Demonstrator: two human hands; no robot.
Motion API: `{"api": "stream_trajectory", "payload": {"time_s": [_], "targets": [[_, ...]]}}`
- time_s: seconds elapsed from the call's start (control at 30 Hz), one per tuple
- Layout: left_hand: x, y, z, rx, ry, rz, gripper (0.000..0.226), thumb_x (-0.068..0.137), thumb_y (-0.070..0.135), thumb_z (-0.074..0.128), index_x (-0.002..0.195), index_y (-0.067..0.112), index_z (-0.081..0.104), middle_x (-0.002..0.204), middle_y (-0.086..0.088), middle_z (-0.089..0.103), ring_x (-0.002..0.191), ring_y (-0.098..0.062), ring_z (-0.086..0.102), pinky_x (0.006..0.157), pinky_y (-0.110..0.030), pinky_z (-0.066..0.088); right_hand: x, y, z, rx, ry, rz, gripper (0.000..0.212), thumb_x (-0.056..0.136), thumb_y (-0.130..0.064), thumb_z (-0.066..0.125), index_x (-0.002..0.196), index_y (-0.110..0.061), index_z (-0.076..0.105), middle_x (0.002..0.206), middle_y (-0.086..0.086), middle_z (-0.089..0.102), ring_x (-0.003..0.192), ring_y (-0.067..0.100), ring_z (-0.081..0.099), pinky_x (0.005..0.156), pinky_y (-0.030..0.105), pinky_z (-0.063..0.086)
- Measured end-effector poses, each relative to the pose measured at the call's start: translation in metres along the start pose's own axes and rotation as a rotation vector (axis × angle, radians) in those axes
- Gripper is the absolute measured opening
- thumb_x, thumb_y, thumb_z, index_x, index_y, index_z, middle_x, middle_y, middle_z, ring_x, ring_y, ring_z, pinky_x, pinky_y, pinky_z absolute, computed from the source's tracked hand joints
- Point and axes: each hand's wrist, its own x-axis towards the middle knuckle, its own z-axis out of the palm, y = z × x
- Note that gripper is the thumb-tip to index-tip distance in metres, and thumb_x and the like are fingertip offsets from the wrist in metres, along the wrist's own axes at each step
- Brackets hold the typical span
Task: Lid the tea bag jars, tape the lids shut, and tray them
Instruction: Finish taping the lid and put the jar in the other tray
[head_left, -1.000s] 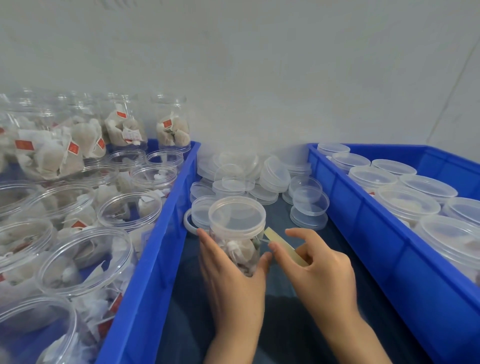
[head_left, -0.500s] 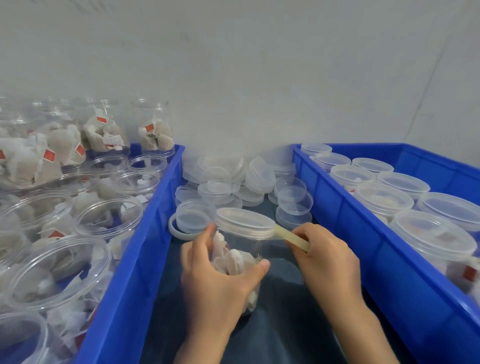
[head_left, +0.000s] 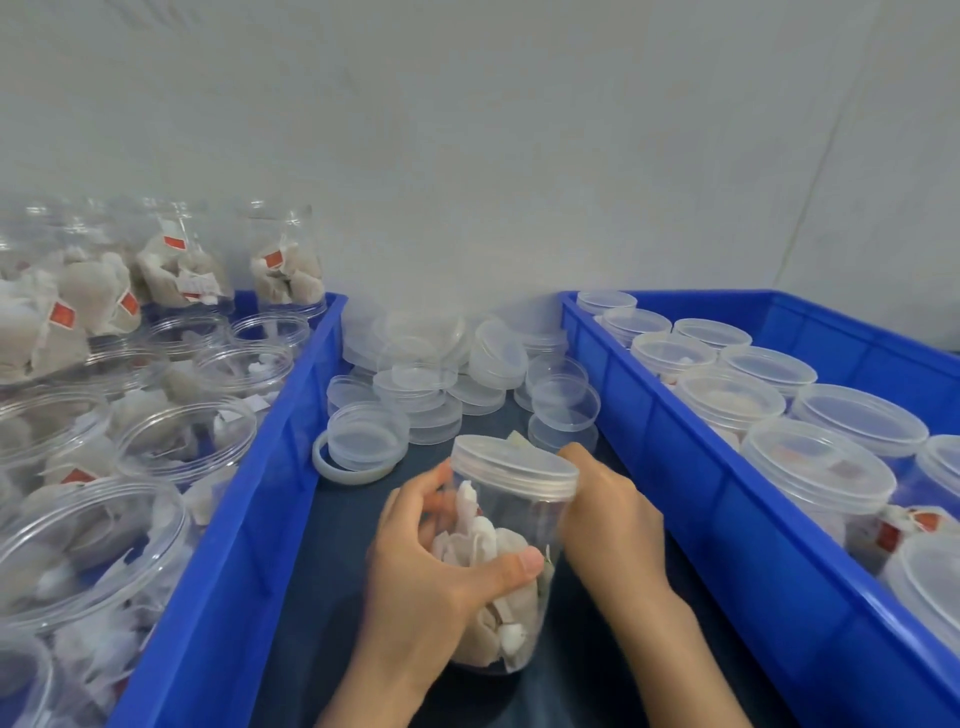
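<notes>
Dark worktop: left hand grips lidded jar; right hand presses its side, taping unfinished; many unlidded jars remain.

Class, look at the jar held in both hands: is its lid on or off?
On. The lid caps the jar, gripped by the left hand; the right hand is at its rim.

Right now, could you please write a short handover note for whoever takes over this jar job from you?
Left hand grips the lidded jar, tilted, over the dark mat. Right hand presses against the lid on its far side; a tape end shows behind the lid.
Done: lid on; lidded jars fill the right tray.
Left: finish taping, tray this jar, then the open jars in the left tray. Spare lids lie behind.
</notes>
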Motion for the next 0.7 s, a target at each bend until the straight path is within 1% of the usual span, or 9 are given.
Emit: {"api": "stream_trajectory", "payload": {"time_s": [0.07,0.17,0.27,0.33,0.4,0.47,0.53,0.6,0.7], "targets": [[0.002,0.0,-0.002,-0.018,-0.026,-0.026,0.072,0.038,0.031,0.083,0.101,0.043,0.052,0.113,0.009,0.059,0.092,0.012,0.057,0.076,-0.011,0.046,0.0,-0.004,0.005,0.044,-0.048,0.006,0.007,0.093,-0.036,0.041,0.096,-0.03,0.04,0.093,-0.006,0.063,0.085,0.024,0.058,0.063,0.032,0.038],[0.002,-0.003,-0.002,0.003,-0.008,-0.005,0.083,0.043,0.046,0.089,0.114,0.046,0.046,0.115,0.018,0.054,0.099,0.021,0.048,0.074,0.002,0.037,0.002,-0.006,0.009,0.08,-0.066,0.003,0.017,0.093,-0.028,0.044,0.11,-0.028,0.043,0.105,-0.005,0.063,0.093,0.021,0.058,0.066,0.03,0.036],[-0.001,-0.006,0.0,0.124,0.039,-0.002,0.108,0.045,0.068,0.078,0.134,0.051,0.019,0.114,0.028,0.051,0.105,0.017,0.046,0.076,-0.003,0.036,0.001,-0.005,0.009,0.087,-0.047,-0.006,0.025,0.093,-0.028,0.042,0.118,-0.027,0.045,0.105,-0.005,0.062,0.095,0.021,0.056,0.07,0.031,0.042],[-0.003,-0.004,0.001,0.244,0.068,0.062,0.101,0.049,0.073,0.067,0.132,0.057,0.012,0.126,0.031,0.04,0.117,0.011,0.04,0.085,-0.009,0.032,-0.001,-0.005,0.01,0.072,-0.04,-0.025,0.018,0.092,-0.032,0.042,0.108,-0.026,0.047,0.098,-0.006,0.061,0.09,0.02,0.056,0.072,0.033,0.046],[-0.004,-0.003,0.002,0.399,0.105,0.188,0.09,0.055,0.072,0.052,0.133,0.057,0.01,0.135,0.03,0.025,0.127,0.012,0.023,0.098,-0.015,0.027,-0.003,-0.007,0.011,0.065,-0.044,-0.044,0.017,0.09,-0.038,0.045,0.103,-0.027,0.048,0.094,-0.007,0.061,0.089,0.02,0.057,0.069,0.032,0.045],[-0.006,-0.002,0.005,0.528,0.13,0.279,0.084,0.062,0.069,0.041,0.135,0.048,0.005,0.137,0.035,0.013,0.127,0.02,0.008,0.104,-0.017,0.018,-0.005,-0.009,0.01,0.055,-0.047,-0.06,0.021,0.089,-0.045,0.046,0.102,-0.028,0.049,0.092,-0.008,0.061,0.087,0.018,0.058,0.066,0.031,0.041],[-0.009,0.0,0.008,0.549,0.147,0.272,0.084,0.062,0.066,0.035,0.135,0.043,0.001,0.137,0.035,0.003,0.121,0.025,0.002,0.102,-0.013,0.013,-0.006,-0.01,0.01,0.05,-0.031,-0.076,0.021,0.088,-0.043,0.048,0.105,-0.032,0.048,0.091,-0.01,0.062,0.086,0.016,0.058,0.064,0.029,0.039],[-0.01,0.0,0.01,0.524,0.175,0.244,0.094,0.062,0.068,0.045,0.14,0.038,0.002,0.14,0.031,0.008,0.125,0.017,0.011,0.102,-0.013,0.017,-0.007,-0.011,0.009,0.048,-0.014,-0.089,0.021,0.086,-0.04,0.05,0.106,-0.035,0.047,0.087,-0.012,0.059,0.083,0.014,0.056,0.063,0.028,0.037],[-0.009,0.002,0.012,0.519,0.191,0.131,0.117,0.051,0.063,0.069,0.149,0.032,0.011,0.151,0.017,0.021,0.134,-0.004,0.028,0.101,-0.027,0.032,-0.009,-0.012,0.008,0.042,-0.001,-0.1,0.017,0.085,-0.036,0.05,0.101,-0.034,0.046,0.074,-0.014,0.047,0.071,0.01,0.045,0.055,0.027,0.031]]}}
